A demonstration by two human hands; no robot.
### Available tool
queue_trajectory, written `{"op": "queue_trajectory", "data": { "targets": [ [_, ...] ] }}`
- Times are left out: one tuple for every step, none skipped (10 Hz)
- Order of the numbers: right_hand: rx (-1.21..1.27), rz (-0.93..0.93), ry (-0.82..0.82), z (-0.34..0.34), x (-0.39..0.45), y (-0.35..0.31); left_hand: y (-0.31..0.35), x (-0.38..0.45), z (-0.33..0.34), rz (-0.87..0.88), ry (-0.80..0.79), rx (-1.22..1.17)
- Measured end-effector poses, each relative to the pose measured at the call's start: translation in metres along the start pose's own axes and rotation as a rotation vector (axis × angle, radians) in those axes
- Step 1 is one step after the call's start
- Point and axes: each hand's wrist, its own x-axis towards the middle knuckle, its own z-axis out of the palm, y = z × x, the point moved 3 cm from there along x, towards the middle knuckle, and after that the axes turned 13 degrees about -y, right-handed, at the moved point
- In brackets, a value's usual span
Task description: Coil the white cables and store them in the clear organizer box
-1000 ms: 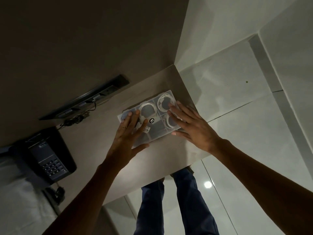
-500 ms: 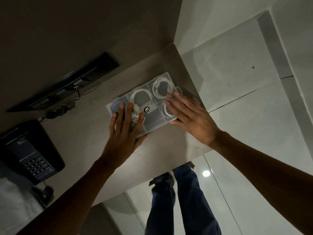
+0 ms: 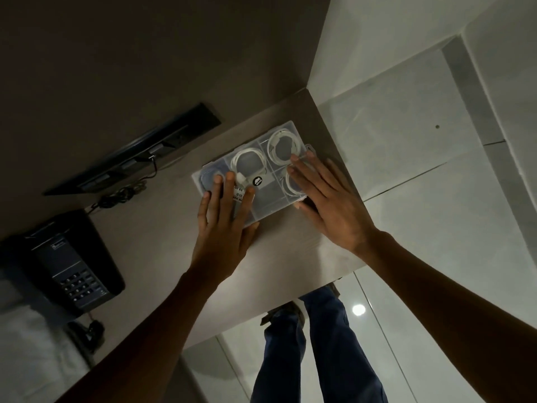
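We pressed both flat, open hands, left (image 3: pixel 223 228) and right (image 3: pixel 328 205), on the box (image 3: pixel 261 199) lid; even pressure near the edges should latch it.

White cables (image 3: pixel 280 148), clear box (image 3: pixel 267 203)

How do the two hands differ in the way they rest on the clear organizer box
The left hand lies over the clear organizer box's near-left part, fingers spread toward the round black sticker; the right hand lies over its right end. The left hand's fingertips stop short of the nearest coiled white cable, while the right hand partly hides another coil. Both lie flat, palm down, fingers straight, gripping nothing.
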Motion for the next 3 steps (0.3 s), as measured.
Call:
{"op": "queue_trajectory", "data": {
  "targets": [
    [0.058,0.043,-0.023,-0.019,-0.001,-0.009,0.004,-0.002,-0.016,-0.052,-0.041,-0.093],
    [0.164,0.067,-0.022,-0.051,-0.002,-0.024,0.003,-0.005,-0.043,-0.041,-0.051,-0.149],
    [0.315,0.062,0.032,-0.084,-0.011,-0.044,0.007,-0.018,-0.068,-0.005,-0.055,-0.171]
  ]
}}
